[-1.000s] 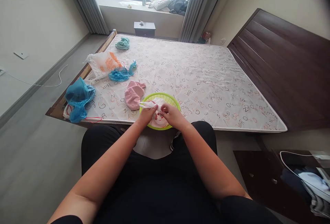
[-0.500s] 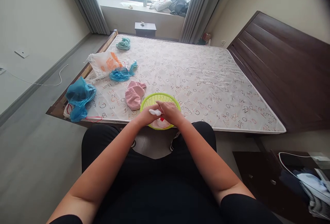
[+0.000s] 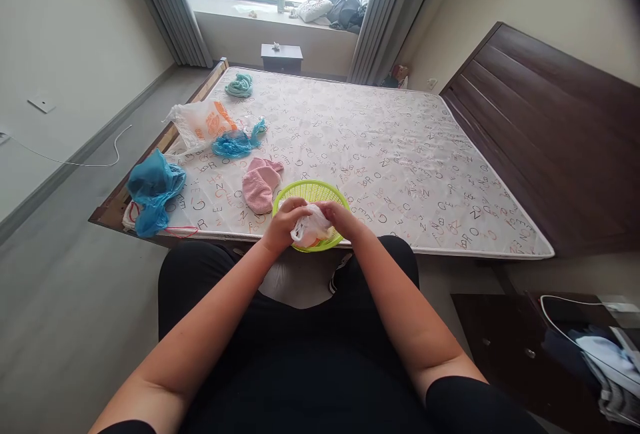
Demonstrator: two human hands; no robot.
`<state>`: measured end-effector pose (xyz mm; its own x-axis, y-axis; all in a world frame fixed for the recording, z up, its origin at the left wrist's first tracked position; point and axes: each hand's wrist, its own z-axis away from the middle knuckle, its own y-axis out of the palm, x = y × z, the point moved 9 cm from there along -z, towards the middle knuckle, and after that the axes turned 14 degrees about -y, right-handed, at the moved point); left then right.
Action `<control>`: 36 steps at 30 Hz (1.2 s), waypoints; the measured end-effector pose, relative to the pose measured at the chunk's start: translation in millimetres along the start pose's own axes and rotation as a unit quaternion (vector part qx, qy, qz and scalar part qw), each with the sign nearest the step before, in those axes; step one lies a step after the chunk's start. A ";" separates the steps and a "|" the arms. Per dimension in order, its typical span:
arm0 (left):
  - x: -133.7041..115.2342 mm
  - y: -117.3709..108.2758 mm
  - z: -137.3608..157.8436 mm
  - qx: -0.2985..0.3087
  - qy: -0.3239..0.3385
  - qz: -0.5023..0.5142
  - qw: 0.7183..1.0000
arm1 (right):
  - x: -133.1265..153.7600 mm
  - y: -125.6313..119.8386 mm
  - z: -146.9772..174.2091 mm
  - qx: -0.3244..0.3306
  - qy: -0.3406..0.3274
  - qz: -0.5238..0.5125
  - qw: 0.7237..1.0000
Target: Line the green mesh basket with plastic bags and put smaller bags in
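White bag: I am watching the white bag hanging bunched between both hands, over the near part of the green basket, which is sitting at the edge of the mattress.
Left hand: the left hand is curling its fingers narrowly over the bag's upper edge, holding thin plastic.
Right hand: the right hand is pinching the other side of the top, its fingertips partly hiding in the folds.
Weight: I am judging it light, though whatever may be inside is staying unclear to me; a reddish tint is showing low down, and I cannot tell print from contents.
Feel: the film is looking soft and limp, so I am expecting it to be crumpling rather than keeping any shape, and sliding a little between bare fingers.
Weak spot: I am reckoning the thin film is risking a tear under a hard pull.
Hold: I am favouring the gathered top or the loop beside the left hand, taking several layers together.
Beside: the pink cloth is lying just left of the basket.
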<state>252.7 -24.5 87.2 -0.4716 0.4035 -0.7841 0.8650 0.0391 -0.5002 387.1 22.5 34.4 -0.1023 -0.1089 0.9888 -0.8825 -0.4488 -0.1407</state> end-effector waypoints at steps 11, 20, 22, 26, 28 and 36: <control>7.9 21.5 9.0 0.064 0.073 0.003 0.995 | -2.0 2.0 1.8 -0.039 0.061 -0.207 0.976; 15.2 39.8 21.3 0.101 -0.006 -0.175 0.979 | -26.5 -44.7 -11.2 -0.238 0.063 -0.119 0.962; 16.9 38.8 29.3 0.105 -0.010 -0.189 0.976 | -29.5 -59.8 -13.0 -0.272 0.072 -0.070 0.957; 28.6 34.0 53.1 0.117 0.004 -0.197 0.973 | -34.4 -86.6 -19.5 -0.316 0.096 -0.029 0.943; 34.9 28.9 65.7 0.116 0.008 -0.194 0.974 | -38.1 -98.9 -22.2 -0.335 0.114 -0.025 0.935; 45.2 4.7 90.5 0.114 -0.027 -0.193 0.974 | -40.1 -132.2 -28.9 -0.368 0.142 0.012 0.919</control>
<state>219.9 -88.8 16.1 -0.7682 0.3507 -0.5356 0.5634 -0.0272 -0.8258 494.6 111.9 14.8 -0.1483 0.1720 0.9739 -0.9390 0.2844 -0.1932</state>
